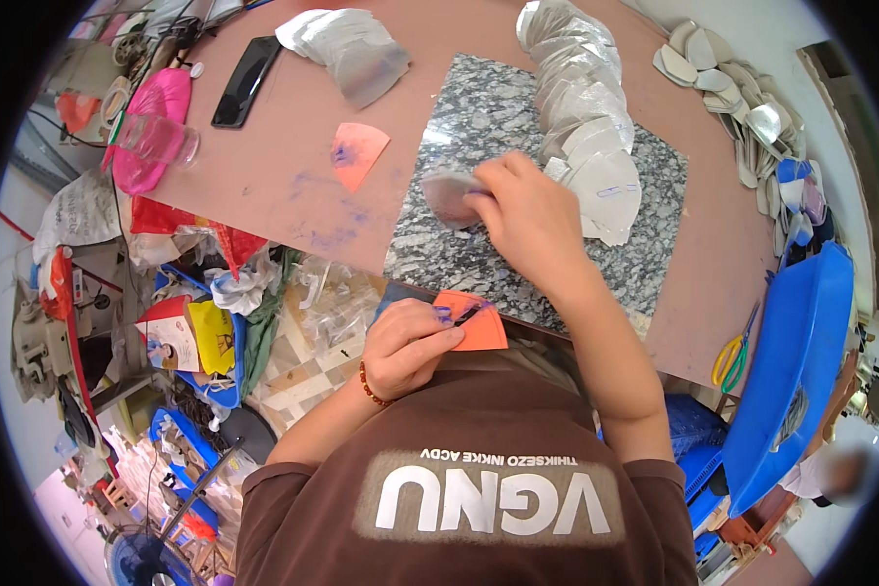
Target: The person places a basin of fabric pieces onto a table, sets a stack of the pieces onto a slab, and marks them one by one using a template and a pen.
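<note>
Work looks partway along: your long silvery row (581, 98) shows blue marks at its near end, while the smaller, seemingly unmarked stack (347, 54) may be what remains. Your right hand (532, 215) pinches a grey, curved-edged piece (444, 197) over the stone slab (474, 107); your left hand (400, 342) grips a blue-smudged orange card (485, 337) by the table's (254, 166) edge.

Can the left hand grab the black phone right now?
Probably not straight off: the left hand is holding an orange piece, and the black phone lies well away across the table.
</note>
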A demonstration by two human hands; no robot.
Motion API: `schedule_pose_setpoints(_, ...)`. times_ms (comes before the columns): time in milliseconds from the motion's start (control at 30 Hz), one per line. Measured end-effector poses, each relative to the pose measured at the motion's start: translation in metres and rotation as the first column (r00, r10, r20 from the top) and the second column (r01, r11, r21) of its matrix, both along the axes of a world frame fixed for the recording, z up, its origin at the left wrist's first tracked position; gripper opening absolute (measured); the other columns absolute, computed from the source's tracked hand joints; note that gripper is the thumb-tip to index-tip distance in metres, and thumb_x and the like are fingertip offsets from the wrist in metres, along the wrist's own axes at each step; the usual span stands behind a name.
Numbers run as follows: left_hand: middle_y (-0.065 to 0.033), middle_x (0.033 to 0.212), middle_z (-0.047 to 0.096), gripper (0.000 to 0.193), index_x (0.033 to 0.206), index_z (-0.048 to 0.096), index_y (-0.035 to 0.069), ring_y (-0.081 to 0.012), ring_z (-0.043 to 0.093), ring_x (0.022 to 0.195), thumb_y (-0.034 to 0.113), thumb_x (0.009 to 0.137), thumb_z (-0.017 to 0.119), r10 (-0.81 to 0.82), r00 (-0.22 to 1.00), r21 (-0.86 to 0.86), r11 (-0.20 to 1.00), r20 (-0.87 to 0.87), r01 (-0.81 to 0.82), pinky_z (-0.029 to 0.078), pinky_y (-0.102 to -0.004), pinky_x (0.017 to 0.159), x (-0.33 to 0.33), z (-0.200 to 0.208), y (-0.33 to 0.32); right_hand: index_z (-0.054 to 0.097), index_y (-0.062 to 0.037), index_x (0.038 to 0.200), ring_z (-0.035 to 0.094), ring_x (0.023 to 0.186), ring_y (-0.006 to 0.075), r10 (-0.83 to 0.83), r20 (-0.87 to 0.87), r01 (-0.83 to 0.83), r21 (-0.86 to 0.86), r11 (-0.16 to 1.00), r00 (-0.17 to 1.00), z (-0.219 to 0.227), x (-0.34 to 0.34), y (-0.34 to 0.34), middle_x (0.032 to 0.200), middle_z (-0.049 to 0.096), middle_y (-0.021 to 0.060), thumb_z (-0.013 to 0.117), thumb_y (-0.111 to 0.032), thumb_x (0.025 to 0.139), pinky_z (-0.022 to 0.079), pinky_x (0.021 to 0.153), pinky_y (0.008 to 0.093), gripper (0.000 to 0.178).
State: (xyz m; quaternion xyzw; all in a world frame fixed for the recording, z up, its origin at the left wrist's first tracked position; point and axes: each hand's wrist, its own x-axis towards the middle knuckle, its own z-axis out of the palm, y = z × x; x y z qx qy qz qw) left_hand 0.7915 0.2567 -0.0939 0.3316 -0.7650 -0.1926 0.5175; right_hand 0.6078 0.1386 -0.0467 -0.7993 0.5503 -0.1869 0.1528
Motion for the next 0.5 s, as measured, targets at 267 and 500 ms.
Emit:
schedule_pose_setpoints(267,-0.0118,0.094,0.066,0.026,0.095,0.072,0.002,-0.0302,0.065,0.085,-0.004,0.070,0.075,-0.008,1.000,-0.052,0.999,-0.012,0.007,0.054,-0.0404,0.072,-0.007,-0.003,-0.014,0.061,-0.0034,0.109,0.063,0.074,0.0314,-0.329,0.259,0.233,0.340,0.911,0.908,-0.013,-0.068,0.098,0.091,0.061,0.0142,0.072,-0.017,0.083,0.051,0.068,0.0389,0.032)
schedule_pose_setpoints(500,-0.0114,0.095,0.067,0.026,0.097,0.070,0.001,-0.0307,0.065,0.093,-0.002,0.071,0.071,-0.169,0.968,0.014,0.986,0.187,0.169,0.055,-0.0400,0.079,-0.052,-0.009,-0.038,0.064,-0.0021,0.107,0.048,0.058,0.0118,-0.509,0.370,0.500,0.129,0.856,0.777,-0.021,-0.103,0.120,0.104,0.052,0.0081,0.074,-0.013,0.085,0.044,0.056,0.0267,0.026)
